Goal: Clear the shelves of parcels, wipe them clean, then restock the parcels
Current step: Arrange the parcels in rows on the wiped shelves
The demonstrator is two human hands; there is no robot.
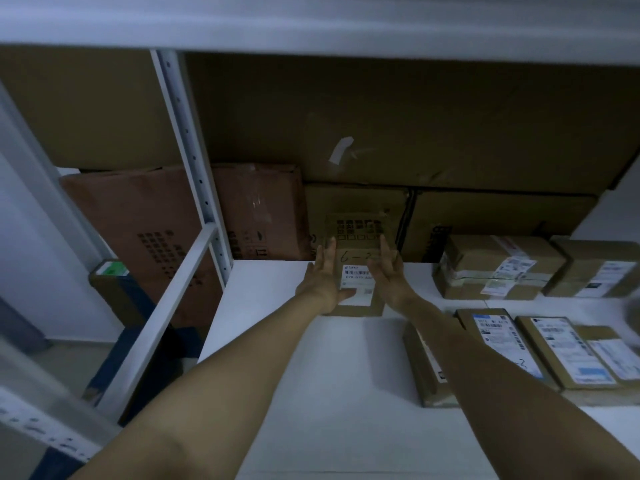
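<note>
**Dim stockroom, white shelf (329,393): small parcel (356,251) btwn two palms**

Low light, bluish cast, edges blurred. Shelf board runs under an upper shelf (311,19), w/ a perforated white upright (194,161) at its left end.

Small brown parcel stands toward the back of the shelf, left of centre, its white barcode label (358,282) facing the camera, handwriting above it. Left hand (322,275) lies flat on the parcel's left side, fingers straight and pointing to the back, thumb across the lower front by the label. Right hand (388,268) mirrors it on the right side, fingers also straight, nothing curled round. Parcel is pressed btwn the two. Can't tell if its base sits on the board or is just off it.

Behind it, two mid-size cartons (356,202) (502,216) side by side, a big carton (381,126) stacked on top of them, and a reddish-brown carton (259,209) to the left.

R side of the shelf: two taped parcels (498,268) (595,268) at the back, well apart from the held one. Nearer the front, flat parcels (502,344) (568,351) lie label-up, w/ a narrow box (426,368) on edge just beside them, touching the right forearm in view.

Past the upright, lower down, a box w/ a green label (110,271).
</note>
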